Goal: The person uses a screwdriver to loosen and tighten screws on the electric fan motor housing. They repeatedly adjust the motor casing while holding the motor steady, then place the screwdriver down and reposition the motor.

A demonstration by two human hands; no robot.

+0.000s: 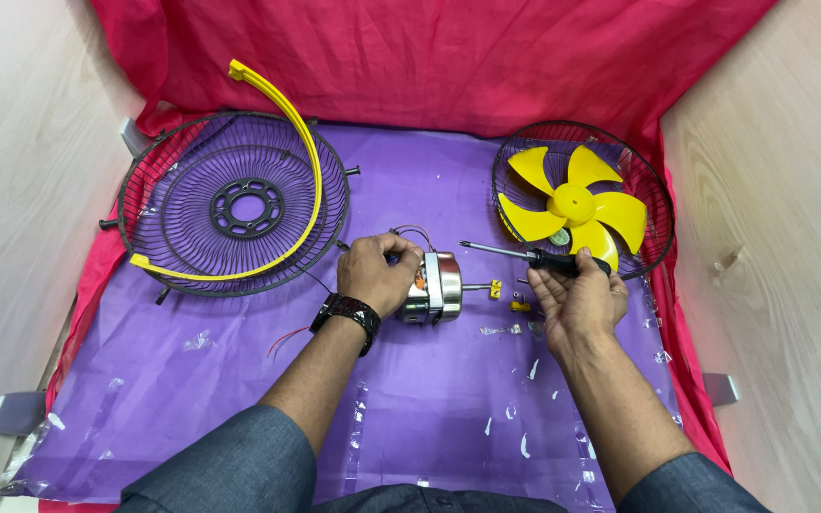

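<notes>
A purple sheet [239, 399] covers the work surface before me, with red cloth [429, 57] behind it at twelve o'clock. At ten o'clock lies the dark wire fan guard [239, 204], a yellow rim band [311, 152] curving over it. At two o'clock the second guard [653, 204] cradles the yellow fan blade [572, 204]. The silver fan motor [434, 290] sits at the centre, shaft pointing toward three o'clock; my left hand [377, 275] is curled around its back end, gripping it. My right hand [577, 294] has its fingers closed on the black handle of a screwdriver [525, 255], tip aimed toward nine o'clock. Small yellow pieces [496, 288] lie just beside the shaft.
</notes>
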